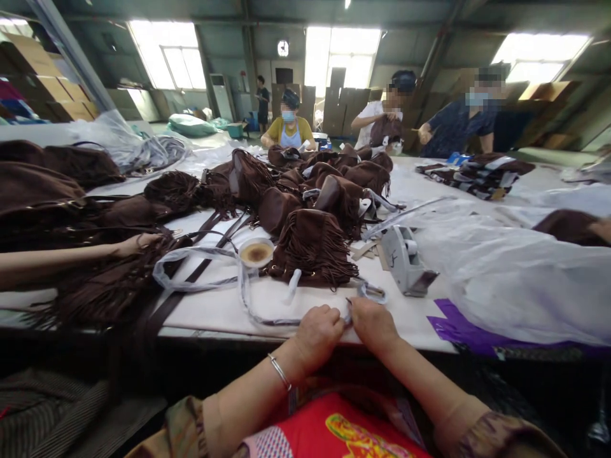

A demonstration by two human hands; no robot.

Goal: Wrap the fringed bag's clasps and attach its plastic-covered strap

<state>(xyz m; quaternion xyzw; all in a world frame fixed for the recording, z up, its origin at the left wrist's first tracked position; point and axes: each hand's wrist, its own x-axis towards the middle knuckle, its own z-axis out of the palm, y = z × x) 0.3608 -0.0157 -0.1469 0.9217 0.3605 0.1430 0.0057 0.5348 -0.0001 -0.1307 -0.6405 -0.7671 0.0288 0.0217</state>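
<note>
At the table's near edge, my left hand (319,336) and my right hand (375,326) are side by side, fingers closed. My left hand is curled round the end of a strap wrapped in clear plastic (200,252), which loops away to the left on the white table (200,312). My right hand pinches at the same end, where a small dark tip shows; the fingers hide the rest. Just beyond them sits a brown fringed bag (312,248) with a white wrapped piece (293,286) at its front. A ring of wrapped strap (373,292) lies beside my right hand.
A round dish (256,252) stands left of the fringed bag, a grey tape dispenser (405,261) to the right. Brown bags (279,210) are heaped behind. Another person's arm (71,259) reaches in from the left. Plastic sheeting (515,273) covers the right side. Several people are beyond the table.
</note>
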